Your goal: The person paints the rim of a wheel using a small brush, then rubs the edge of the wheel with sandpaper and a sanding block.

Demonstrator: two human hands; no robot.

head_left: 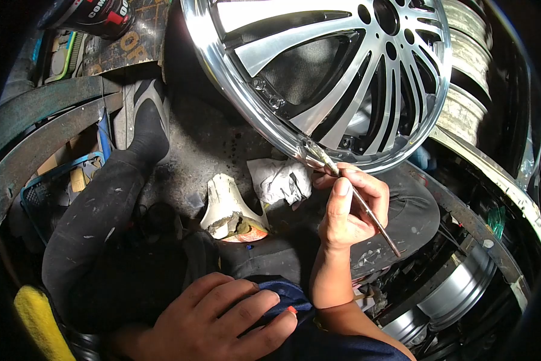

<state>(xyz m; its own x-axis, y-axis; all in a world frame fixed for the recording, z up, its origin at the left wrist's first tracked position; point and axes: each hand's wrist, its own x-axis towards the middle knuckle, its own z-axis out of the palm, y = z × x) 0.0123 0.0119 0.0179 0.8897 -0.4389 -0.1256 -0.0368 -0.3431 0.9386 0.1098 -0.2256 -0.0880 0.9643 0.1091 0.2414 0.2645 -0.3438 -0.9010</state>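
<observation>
Slim brown-handled paintbrush (pixel 373 218) is pinched between the right hand's (pixel 358 207) thumb and fingers, its tip at the lower rim of a silver-and-black multi-spoke alloy wheel (pixel 330 99); contact is unclear. It should feel light and stiff, best gripped low, near the bristles. The left hand (pixel 225 317) lies over navy fabric (pixel 285 290), fingers loosely parted, apparently holding nothing. A black tub (pixel 105 17) reads "COM"; a brown board (pixel 141 45) shows orange letters, seemingly "OR".
</observation>
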